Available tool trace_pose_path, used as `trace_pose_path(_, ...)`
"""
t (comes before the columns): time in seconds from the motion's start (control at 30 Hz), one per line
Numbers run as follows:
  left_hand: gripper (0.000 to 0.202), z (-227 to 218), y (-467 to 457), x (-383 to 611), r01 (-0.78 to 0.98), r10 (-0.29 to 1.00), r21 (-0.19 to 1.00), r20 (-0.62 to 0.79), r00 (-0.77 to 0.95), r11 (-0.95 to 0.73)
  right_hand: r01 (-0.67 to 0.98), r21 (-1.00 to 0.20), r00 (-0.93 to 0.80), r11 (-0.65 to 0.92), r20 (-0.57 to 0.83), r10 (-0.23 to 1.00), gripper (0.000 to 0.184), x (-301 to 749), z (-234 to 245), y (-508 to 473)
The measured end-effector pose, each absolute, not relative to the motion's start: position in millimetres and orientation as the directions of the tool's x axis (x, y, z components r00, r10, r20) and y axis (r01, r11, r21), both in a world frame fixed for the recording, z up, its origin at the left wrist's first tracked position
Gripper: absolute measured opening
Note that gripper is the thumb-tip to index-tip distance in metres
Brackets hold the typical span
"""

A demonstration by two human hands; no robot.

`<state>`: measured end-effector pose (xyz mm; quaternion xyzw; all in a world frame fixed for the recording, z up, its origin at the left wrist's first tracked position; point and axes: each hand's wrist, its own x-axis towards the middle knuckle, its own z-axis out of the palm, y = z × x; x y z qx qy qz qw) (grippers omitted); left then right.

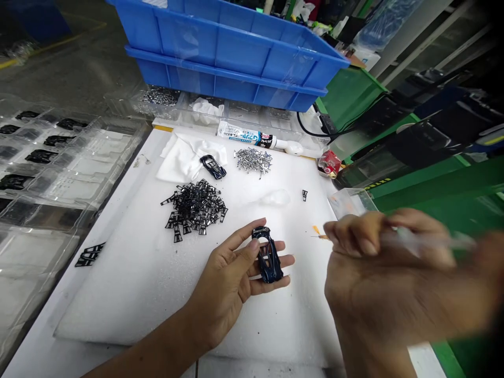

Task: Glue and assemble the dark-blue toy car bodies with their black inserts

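Note:
My left hand lies palm up over the white foam mat and holds a small dark blue toy car body across its fingers, thumb pressed on the car's side. My right hand is closed around a thin clear syringe-like applicator with an orange tip; the tip points left, a short way right of the car. The right hand is blurred by motion.
A pile of small black plastic parts, a second dark car body on a white cloth, a heap of small metal pieces and a glue tube lie on the mat. Blue bins stand behind; clear trays sit left.

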<state>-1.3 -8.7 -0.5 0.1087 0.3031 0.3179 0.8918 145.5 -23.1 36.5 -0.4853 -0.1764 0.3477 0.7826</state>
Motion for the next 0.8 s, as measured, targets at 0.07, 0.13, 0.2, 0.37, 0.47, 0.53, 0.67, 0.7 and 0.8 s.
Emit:
trace_pose_path(0.07,0.046,-1.6,-8.9,-1.7,-0.500,0.637,0.395,-0.458,0.620,0.771,-0.244,-0.946,0.706,0.215,-0.021,0.708,0.042,155.5,28.8,-14.6)
trace_pose_path(0.13,0.047,-2.7,-9.5,-2.2,-0.503,0.638,0.393,-0.448,0.627,0.770,-0.213,-0.965,0.663,0.151,-0.030,0.748,0.046,159.0,30.3,-10.7)
trace_pose_path(0.2,0.047,-3.5,-10.1,-2.4,-0.508,0.639,0.390,-0.432,0.636,0.768,-0.255,-0.947,0.650,0.196,-0.017,0.760,0.046,155.6,41.8,-13.2)
trace_pose_path(0.37,0.042,-3.2,-9.9,-2.0,-0.514,0.638,0.379,-0.414,0.649,0.769,-0.461,-0.872,0.535,0.164,-0.125,0.836,0.040,136.1,64.4,-24.8)
trace_pose_path(0.47,0.036,-2.1,-9.0,-2.3,-0.527,0.636,0.356,-0.413,0.652,0.772,-0.511,-0.849,0.509,0.131,-0.176,0.843,0.037,129.5,56.8,-25.2)
trace_pose_path(0.53,0.035,-1.9,-8.8,-2.6,-0.536,0.638,0.346,-0.410,0.652,0.770,-0.537,-0.836,0.496,0.117,-0.200,0.845,0.038,127.9,50.8,-24.6)
trace_pose_path(0.67,0.037,-3.0,-9.6,-2.2,-0.540,0.638,0.339,-0.424,0.643,0.770,-0.556,-0.827,0.497,0.085,-0.248,0.832,0.039,126.9,47.5,-24.9)
trace_pose_path(0.7,0.037,-3.3,-9.8,-2.0,-0.540,0.636,0.337,-0.427,0.643,0.771,-0.554,-0.829,0.497,0.082,-0.249,0.831,0.040,126.5,48.0,-25.0)
trace_pose_path(0.8,0.035,-3.9,-10.3,-1.9,-0.542,0.636,0.333,-0.436,0.637,0.771,-0.547,-0.833,0.495,0.076,-0.250,0.832,0.041,124.9,49.3,-24.5)
